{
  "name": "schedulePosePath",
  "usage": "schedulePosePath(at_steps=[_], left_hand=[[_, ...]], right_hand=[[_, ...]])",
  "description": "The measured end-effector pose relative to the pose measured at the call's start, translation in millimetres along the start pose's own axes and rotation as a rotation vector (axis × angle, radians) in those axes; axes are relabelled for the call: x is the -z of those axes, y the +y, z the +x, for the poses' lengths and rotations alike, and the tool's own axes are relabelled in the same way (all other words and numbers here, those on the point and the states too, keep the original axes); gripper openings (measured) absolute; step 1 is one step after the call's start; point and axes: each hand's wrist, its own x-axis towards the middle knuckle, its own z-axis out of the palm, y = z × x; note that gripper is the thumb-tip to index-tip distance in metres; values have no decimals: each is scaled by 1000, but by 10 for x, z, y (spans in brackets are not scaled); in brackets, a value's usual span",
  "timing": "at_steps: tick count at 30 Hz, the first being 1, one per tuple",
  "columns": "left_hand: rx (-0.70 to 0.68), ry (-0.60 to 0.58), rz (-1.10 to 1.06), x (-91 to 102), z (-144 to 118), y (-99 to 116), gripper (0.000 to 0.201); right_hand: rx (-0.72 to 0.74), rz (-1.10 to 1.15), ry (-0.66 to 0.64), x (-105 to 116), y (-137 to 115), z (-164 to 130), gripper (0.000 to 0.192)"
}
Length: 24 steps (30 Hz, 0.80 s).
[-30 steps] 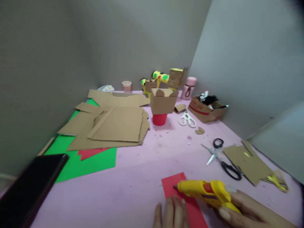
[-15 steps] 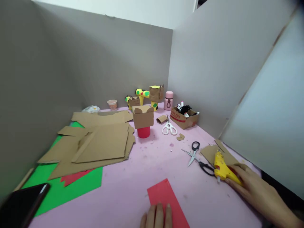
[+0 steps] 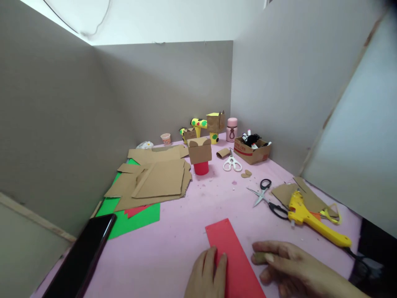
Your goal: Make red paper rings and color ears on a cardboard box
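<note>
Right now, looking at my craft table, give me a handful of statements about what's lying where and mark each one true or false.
1. The yellow glue gun lies on the table, in neither hand. True.
2. The left hand rests on the red paper strip. True.
3. The black-handled scissors lie on the green sheet. False: they lie on the pink table, beside the glue gun.
4. The cardboard box sits on top of a red cup. True.
5. The right hand grips the white-handled scissors. False: those scissors lie far off, near the cardboard box.
</note>
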Motion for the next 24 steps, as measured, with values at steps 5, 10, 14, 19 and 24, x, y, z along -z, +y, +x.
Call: schedulePosePath(at_steps=[5,10,14,19,24], left_hand=[[-75,1,-120,41,-27,-10,65],[300,110,-573,113,-33,43,53],[918,-22,-1281,365,125,-102,58],[993,-166,-2144,866,425,-279,78],[927,-203,-2319,1125,461,-213,79]], right_hand=[[-97,-174,-63,-244,-159,78,45],[-9,-237,-157,-400,-147,93,37],[146,-233,-156,-410,-193,14,44],[283,-333,-64,-270,-221,-148,46],[403,-402,68,-126,-307,-351,51]])
